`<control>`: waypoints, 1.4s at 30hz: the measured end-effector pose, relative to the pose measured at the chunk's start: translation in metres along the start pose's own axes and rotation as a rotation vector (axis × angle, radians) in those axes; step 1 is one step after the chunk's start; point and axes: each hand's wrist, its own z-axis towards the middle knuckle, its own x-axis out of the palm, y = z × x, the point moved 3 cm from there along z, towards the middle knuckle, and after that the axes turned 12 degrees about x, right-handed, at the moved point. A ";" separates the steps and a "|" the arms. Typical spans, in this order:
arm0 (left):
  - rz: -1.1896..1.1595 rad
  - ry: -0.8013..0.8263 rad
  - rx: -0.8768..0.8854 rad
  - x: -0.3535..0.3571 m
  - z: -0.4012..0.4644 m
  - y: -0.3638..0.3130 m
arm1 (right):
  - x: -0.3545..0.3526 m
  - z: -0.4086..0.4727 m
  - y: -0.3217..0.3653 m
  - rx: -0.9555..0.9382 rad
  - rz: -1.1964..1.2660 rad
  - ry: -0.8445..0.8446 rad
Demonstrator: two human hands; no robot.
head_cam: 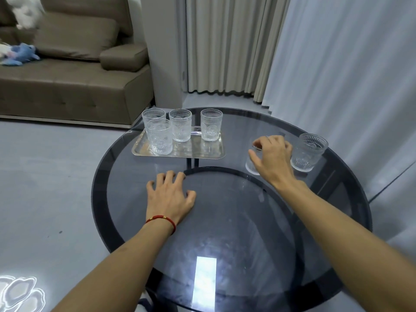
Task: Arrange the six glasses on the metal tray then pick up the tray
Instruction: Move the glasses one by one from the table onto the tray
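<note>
Glasses: 4 stand on the metal tray [180, 152] at the counter's far left edge. Right hand [271, 157] wraps 1 glass [251, 165] near the right edge; left hand [170, 197] rests loose, empty. Glass is slippery and breaks, so hold its sides.

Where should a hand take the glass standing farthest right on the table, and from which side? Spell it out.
Grip the far-right glass around its ribbed side wall, about mid-height, coming from the near side. It stands upright on the glass table with an open rim, so a side wrap looks steadier than pinching the rim. The right hand is closest, but it is wrapped over the neighbouring glass; the left hand rests flat.
</note>
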 end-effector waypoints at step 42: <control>-0.019 0.011 0.006 0.001 0.001 0.002 | 0.014 -0.002 0.030 -0.063 0.083 -0.073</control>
